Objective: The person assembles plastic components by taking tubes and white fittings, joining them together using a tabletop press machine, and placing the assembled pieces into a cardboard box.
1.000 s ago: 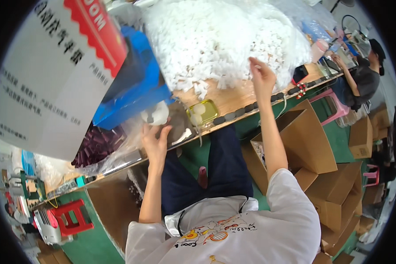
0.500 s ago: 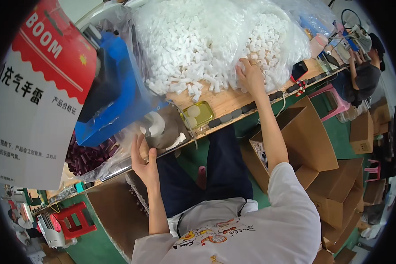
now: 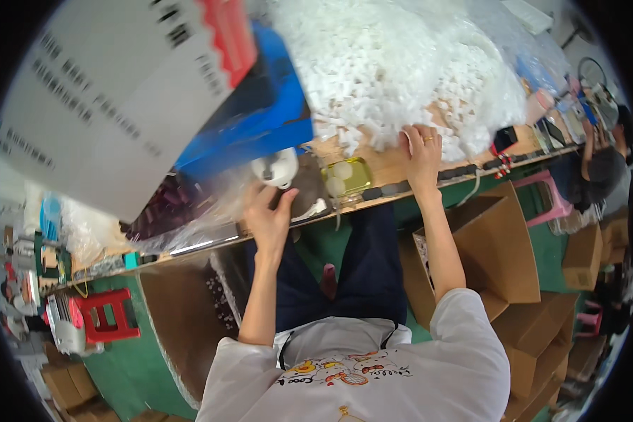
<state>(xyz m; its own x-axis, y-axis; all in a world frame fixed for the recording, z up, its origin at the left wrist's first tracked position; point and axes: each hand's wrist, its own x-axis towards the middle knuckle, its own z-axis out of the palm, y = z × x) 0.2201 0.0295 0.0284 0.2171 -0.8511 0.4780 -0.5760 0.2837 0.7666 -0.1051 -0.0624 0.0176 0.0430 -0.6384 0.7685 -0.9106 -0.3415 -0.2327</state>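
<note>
My left hand is at the blue bench machine, its thumb and fingers apart just below a white round part. Nothing shows between them. My right hand rests at the near edge of a heap of short white plastic tubes. Its fingers are bent down and drawn together; whatever they hold, if anything, is hidden. Between the hands lies a small yellow-green tray with pale round pieces in it. A large printed card, white with a red part, hides much of the machine.
Dark maroon tubes lie in clear plastic left of the machine. Open cardboard boxes stand under the bench, left and right. A red stool is at the far left. Another person works at the far right.
My view has shifted, so the bench looks turned. My left hand has come up to the white round part, its fingers more bent. My right hand stays at the heap's near edge, fingers more curled.
</note>
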